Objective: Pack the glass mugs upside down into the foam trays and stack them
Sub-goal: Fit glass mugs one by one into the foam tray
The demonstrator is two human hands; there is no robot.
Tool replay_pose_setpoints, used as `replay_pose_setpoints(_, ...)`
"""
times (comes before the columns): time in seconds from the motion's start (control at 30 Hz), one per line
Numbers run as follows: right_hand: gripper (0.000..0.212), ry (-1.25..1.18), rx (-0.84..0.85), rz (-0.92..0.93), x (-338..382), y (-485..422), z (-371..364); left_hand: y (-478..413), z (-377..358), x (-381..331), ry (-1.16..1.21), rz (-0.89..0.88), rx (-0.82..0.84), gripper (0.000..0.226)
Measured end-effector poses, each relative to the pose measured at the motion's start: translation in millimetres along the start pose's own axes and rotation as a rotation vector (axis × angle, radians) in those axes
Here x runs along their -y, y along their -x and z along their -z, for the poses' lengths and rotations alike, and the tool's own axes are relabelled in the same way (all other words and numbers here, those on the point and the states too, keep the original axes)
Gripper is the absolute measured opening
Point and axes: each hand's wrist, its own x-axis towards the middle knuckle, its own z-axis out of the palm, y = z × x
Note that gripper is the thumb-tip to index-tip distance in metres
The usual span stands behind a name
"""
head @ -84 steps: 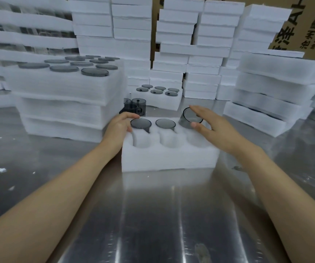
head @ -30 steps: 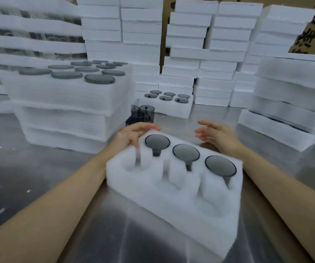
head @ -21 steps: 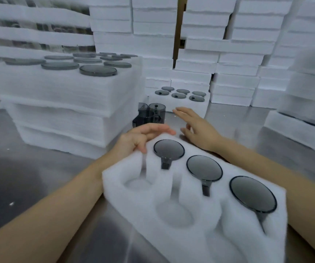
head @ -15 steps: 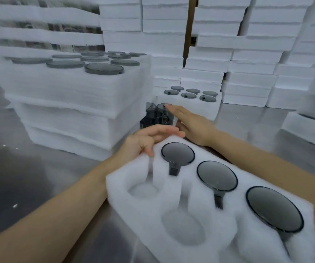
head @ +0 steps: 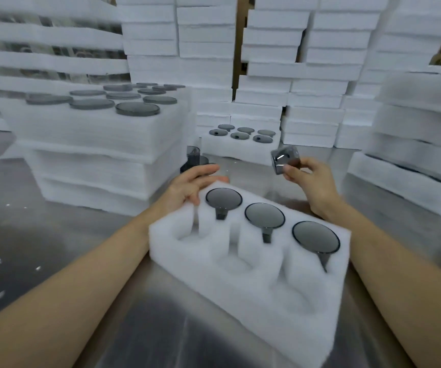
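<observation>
Right hand [head: 317,181], just right of centre in the frame, has its fingers closed on a smoky glass mug [head: 284,162], held in the air and tipped on its side with the base turned toward the camera. That tilt looks like the halfway stage of turning it over, since the mugs are meant to go in mouth down.

Left hand [head: 190,185] grips nothing. Its fingers are loosely spread, with the fingertips resting on the far left corner of the foam tray [head: 240,293], probably to keep the light foam from sliding while the other hand loads it.

This tray fills the lower centre of the frame, lying at a slant on the steel table [head: 54,235]. Its far row holds three mugs [head: 265,218] upside down, flat bases up, each handle dropped into the narrow slot cut toward the near side. The three near pockets [head: 234,264] are bare, so by my count the tray is half packed, and the held mug most likely belongs in one of them.

More loose mugs [head: 194,160] stand just beyond the left hand, close enough to grab next. At upper left a stack [head: 102,144] of filled trays shows dark bases on top, and another filled tray [head: 238,147] sits upper centre before walls of foam.
</observation>
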Motion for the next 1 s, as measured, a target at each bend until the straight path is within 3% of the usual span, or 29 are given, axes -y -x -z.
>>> replay_pose_setpoints(0.2,0.021,-0.430,-0.352,-0.073,25.4,50.2,39.0,-6.4,-0.4,3.3,-0.143,-0.086,-0.138,0.066)
replay_pose_setpoints(0.3,0.021,-0.398,-0.479,-0.038,47.8,66.5,44.7,-1.0,-0.3,7.5,-0.192,-0.135,-0.240,0.056)
replay_pose_setpoints(0.4,0.016,-0.143,-0.507,0.072,73.1,77.5,43.6,7.0,-2.5,11.5,-0.190,-0.162,-0.332,0.054)
replay_pose_setpoints(0.5,0.019,0.056,-0.398,0.293,104.0,92.4,27.2,12.7,-1.6,12.5,-0.244,-0.129,-0.323,0.051)
replay_pose_setpoints(0.57,0.021,0.045,-0.257,0.389,119.1,106.5,4.1,16.4,-1.3,8.4,-0.282,-0.084,-0.277,0.057)
replay_pose_setpoints(0.67,0.016,0.075,-0.008,0.406,121.2,129.8,-34.7,22.0,-11.0,2.4,-0.167,0.020,-0.188,0.082)
replay_pose_setpoints(0.77,0.016,0.240,0.165,0.380,108.3,144.0,-54.3,23.8,-22.1,1.8,-0.048,0.058,-0.100,0.088)
replay_pose_setpoints(0.9,0.010,0.259,0.192,0.385,102.0,146.6,-52.6,20.8,-18.9,-0.1,0.050,0.054,-0.038,0.094)
replay_pose_setpoints(1.0,0.020,0.270,0.152,0.397,99.6,145.0,-51.8,19.6,-15.5,0.8,0.055,0.054,-0.017,0.091)
